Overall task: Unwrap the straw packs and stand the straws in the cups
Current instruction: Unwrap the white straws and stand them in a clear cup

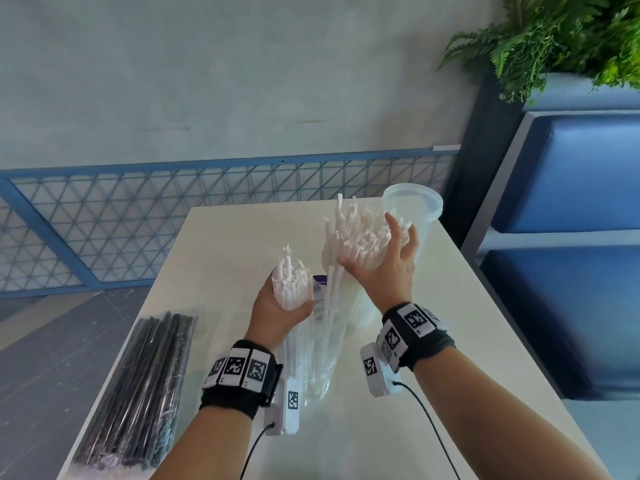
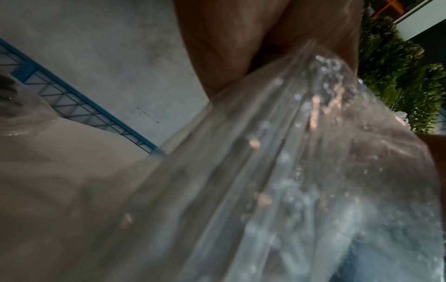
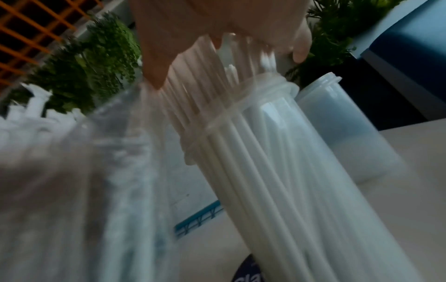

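Filling one of two cups (image 1: 412, 201), straws (image 1: 360, 237) are clasped loosely under the right hand (image 1: 391, 268), one bundle (image 1: 291, 285) tightly in the left hand (image 1: 277, 315).

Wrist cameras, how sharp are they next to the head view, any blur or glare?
Head view: evenly lit, sharp on the white straws, softer toward the edges. Left wrist: dim, the clear wrapper out of focus with bright glints. Right wrist: the cup rim fairly clear, wrapper at left smeared.
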Tool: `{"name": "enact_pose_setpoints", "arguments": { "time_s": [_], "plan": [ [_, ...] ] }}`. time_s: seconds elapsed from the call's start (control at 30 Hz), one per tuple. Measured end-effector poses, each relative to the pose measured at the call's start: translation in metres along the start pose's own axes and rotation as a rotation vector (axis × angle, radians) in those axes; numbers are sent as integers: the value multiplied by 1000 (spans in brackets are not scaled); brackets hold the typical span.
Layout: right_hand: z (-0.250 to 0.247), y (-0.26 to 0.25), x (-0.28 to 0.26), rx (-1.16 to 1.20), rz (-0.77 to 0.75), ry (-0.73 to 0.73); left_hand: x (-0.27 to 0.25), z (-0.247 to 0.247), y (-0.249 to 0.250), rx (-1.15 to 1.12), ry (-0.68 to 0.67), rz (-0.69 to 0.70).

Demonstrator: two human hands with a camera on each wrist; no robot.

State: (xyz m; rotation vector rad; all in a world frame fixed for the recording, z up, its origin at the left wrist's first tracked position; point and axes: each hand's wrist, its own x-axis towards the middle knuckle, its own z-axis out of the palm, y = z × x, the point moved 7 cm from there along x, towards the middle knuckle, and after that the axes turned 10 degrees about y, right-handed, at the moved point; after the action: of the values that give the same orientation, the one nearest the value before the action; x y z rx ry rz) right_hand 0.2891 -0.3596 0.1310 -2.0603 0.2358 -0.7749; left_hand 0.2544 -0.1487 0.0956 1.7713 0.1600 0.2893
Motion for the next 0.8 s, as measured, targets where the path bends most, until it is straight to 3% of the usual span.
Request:
{"name": "enact_pose_setpoints", "arguments": {
  "time_s": [0.3, 0.43, 0.67, 0.8],
  "plan": [
    [12, 0, 17, 35, 57, -111, -1, -1, -3, -26, -9, 3],
    [10, -3, 25, 27, 102, -73, 0, 0, -3, -37, -11, 1],
    [7, -40, 35, 75, -72, -21, 1, -2, -6, -29, -16, -8],
    [8, -49, 41, -6, -79, -147, 0, -1, -7, -26, -25, -7]
  ]
}}
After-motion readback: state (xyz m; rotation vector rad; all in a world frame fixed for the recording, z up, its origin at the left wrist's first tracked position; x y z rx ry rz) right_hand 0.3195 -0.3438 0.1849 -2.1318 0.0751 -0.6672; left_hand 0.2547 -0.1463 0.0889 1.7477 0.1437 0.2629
